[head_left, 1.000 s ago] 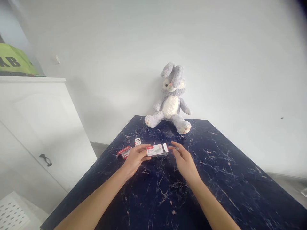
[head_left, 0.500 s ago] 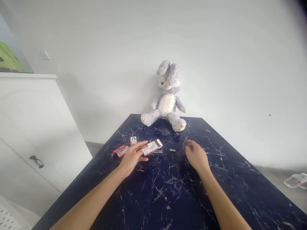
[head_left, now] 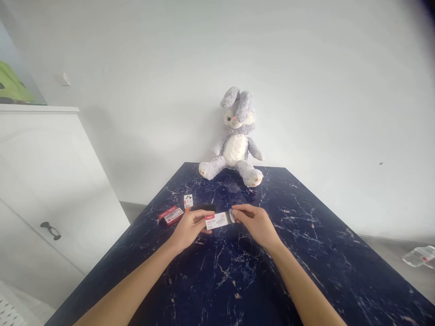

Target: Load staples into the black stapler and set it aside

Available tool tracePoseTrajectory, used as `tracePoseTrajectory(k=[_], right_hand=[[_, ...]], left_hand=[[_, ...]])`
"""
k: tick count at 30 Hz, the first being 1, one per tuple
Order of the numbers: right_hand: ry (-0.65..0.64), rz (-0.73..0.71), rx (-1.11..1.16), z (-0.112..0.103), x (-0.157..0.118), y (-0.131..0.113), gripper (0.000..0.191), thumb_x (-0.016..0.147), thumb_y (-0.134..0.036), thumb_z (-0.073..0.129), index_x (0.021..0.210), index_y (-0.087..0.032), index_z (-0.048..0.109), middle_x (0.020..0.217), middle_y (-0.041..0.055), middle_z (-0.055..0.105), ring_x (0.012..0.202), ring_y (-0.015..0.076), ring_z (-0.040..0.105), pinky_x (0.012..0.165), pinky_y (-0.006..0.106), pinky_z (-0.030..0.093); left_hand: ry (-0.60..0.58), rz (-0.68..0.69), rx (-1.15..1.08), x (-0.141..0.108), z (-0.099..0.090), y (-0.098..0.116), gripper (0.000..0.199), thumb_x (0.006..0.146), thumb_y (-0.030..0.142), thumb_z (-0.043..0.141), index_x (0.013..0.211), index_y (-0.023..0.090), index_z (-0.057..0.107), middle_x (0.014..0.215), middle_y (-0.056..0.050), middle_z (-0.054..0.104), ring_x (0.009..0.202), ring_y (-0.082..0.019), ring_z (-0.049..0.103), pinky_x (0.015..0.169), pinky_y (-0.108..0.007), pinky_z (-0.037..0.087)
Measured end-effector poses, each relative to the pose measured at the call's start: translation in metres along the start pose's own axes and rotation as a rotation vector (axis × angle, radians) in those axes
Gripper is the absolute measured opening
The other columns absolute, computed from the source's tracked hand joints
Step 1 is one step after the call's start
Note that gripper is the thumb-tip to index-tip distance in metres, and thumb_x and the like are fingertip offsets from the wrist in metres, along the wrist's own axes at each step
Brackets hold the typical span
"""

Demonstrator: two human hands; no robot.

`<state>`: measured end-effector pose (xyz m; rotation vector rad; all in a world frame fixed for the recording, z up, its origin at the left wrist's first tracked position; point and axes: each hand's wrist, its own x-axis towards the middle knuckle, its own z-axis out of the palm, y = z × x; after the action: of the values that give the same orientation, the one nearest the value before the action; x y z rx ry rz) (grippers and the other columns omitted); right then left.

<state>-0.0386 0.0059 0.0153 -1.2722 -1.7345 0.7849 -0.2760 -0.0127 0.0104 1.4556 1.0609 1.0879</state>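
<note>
Head | left grip (head_left: 189, 227) holding red-and-white box (head_left: 216, 220) over worktop (head_left: 238, 267) | right grip (head_left: 260, 226) narrow at end flap (head_left: 232, 216), cannot tell if pinching | flap open, not tucked in

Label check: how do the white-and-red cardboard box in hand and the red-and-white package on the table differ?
The held box is mostly white; the package shows more red. The left hand grips the held box; the package lies untouched. Both carry print.

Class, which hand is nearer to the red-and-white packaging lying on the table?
Left. The left hand is just right of the packaging; the right hand is farther right, beyond the held box.
</note>
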Motion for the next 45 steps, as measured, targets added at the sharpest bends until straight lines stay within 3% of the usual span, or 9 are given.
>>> tracePoseTrajectory(k=[9, 14, 17, 20, 26, 34, 40, 43, 45], right_hand=[[-0.065, 0.076, 0.176, -0.001, -0.004, -0.011, 0.021, 0.077, -0.042, 0.071, 0.08, -0.021, 0.071, 0.078, 0.001, 0.072, 0.07, 0.0166, 0.062, 0.066, 0.027, 0.044], [-0.066, 0.176, 0.436, 0.007, -0.008, -0.011, 0.028, 0.073, -0.043, 0.077, 0.087, -0.022, 0.062, 0.083, -0.001, 0.068, 0.066, 0.0122, 0.055, 0.061, 0.024, 0.042], [-0.263, 0.274, 0.745, 0.015, -0.011, -0.008, 0.033, 0.072, -0.043, 0.08, 0.083, -0.021, 0.057, 0.079, -0.0022, 0.064, 0.066, 0.0097, 0.053, 0.058, 0.02, 0.041], [-0.314, 0.325, 0.9, 0.02, -0.013, -0.007, 0.035, 0.072, -0.041, 0.083, 0.078, -0.02, 0.055, 0.073, -0.0044, 0.06, 0.058, 0.0059, 0.047, 0.052, 0.017, 0.038], [-0.256, 0.335, 0.989, 0.019, -0.013, -0.018, 0.03, 0.08, -0.046, 0.075, 0.093, -0.021, 0.068, 0.083, 0.0004, 0.067, 0.067, 0.0082, 0.058, 0.066, 0.019, 0.052], [0.218, 0.263, 0.628, 0.056, -0.02, -0.02, 0.043, 0.083, -0.059, 0.062, 0.103, -0.021, 0.069, 0.075, 0.0028, 0.07, 0.068, 0.0193, 0.063, 0.063, 0.03, 0.055], [0.147, 0.129, 0.395, 0.055, -0.027, -0.03, 0.046, 0.087, -0.053, 0.058, 0.121, -0.023, 0.066, 0.097, 0.0071, 0.074, 0.08, 0.0239, 0.068, 0.067, 0.033, 0.055], [0.058, 0.106, 0.371, 0.05, -0.024, -0.025, 0.038, 0.085, -0.048, 0.061, 0.112, -0.022, 0.068, 0.099, 0.0079, 0.075, 0.083, 0.0245, 0.069, 0.068, 0.032, 0.054], [0.013, 0.092, 0.292, 0.052, -0.024, -0.021, 0.03, 0.086, -0.046, 0.06, 0.104, -0.023, 0.07, 0.097, 0.0072, 0.075, 0.083, 0.0237, 0.07, 0.071, 0.033, 0.053]], left_hand=[[-0.019, -0.059, -0.119, -0.004, 0.004, 0.002, 0.031, 0.084, 0.035, 0.072, 0.11, 0.018, 0.073, 0.107, -0.009, 0.074, 0.093, -0.022, 0.068, 0.075, -0.031, 0.061], [-0.074, -0.128, -0.28, -0.004, -0.003, 0.003, 0.031, 0.082, 0.032, 0.076, 0.109, 0.018, 0.074, 0.109, -0.01, 0.072, 0.094, -0.02, 0.067, 0.074, -0.027, 0.059], [-0.219, -0.182, -0.366, -0.007, -0.007, 0.01, 0.031, 0.081, 0.028, 0.077, 0.11, 0.016, 0.074, 0.113, -0.013, 0.071, 0.095, -0.021, 0.067, 0.077, -0.03, 0.059], [-0.365, -0.192, -0.424, -0.01, -0.008, 0.016, 0.035, 0.083, 0.025, 0.074, 0.116, 0.013, 0.072, 0.118, -0.015, 0.068, 0.101, -0.024, 0.065, 0.084, -0.035, 0.057], [-0.18, -0.144, -0.408, -0.008, -0.005, 0.011, 0.04, 0.081, 0.023, 0.077, 0.12, 0.017, 0.07, 0.118, -0.013, 0.068, 0.101, -0.021, 0.064, 0.08, -0.03, 0.056], [-0.083, -0.118, -0.323, -0.006, 0.005, 0.002, 0.044, 0.077, 0.026, 0.081, 0.119, 0.019, 0.069, 0.12, -0.01, 0.068, 0.109, -0.025, 0.063, 0.091, -0.039, 0.055], [-0.049, -0.062, -0.303, -0.006, 0.004, 0.003, 0.043, 0.08, 0.031, 0.078, 0.12, 0.02, 0.067, 0.118, -0.01, 0.068, 0.107, -0.023, 0.064, 0.09, -0.038, 0.056], [-0.072, 0.005, -0.062, -0.005, -0.002, 0.009, 0.042, 0.08, 0.038, 0.076, 0.117, 0.019, 0.068, 0.117, -0.011, 0.068, 0.093, -0.022, 0.068, 0.076, -0.033, 0.059], [0.018, 0.118, 0.166, -0.004, -0.007, 0.015, 0.035, 0.084, 0.042, 0.07, 0.11, 0.019, 0.071, 0.12, -0.011, 0.067, 0.082, -0.019, 0.068, 0.067, -0.029, 0.057]])
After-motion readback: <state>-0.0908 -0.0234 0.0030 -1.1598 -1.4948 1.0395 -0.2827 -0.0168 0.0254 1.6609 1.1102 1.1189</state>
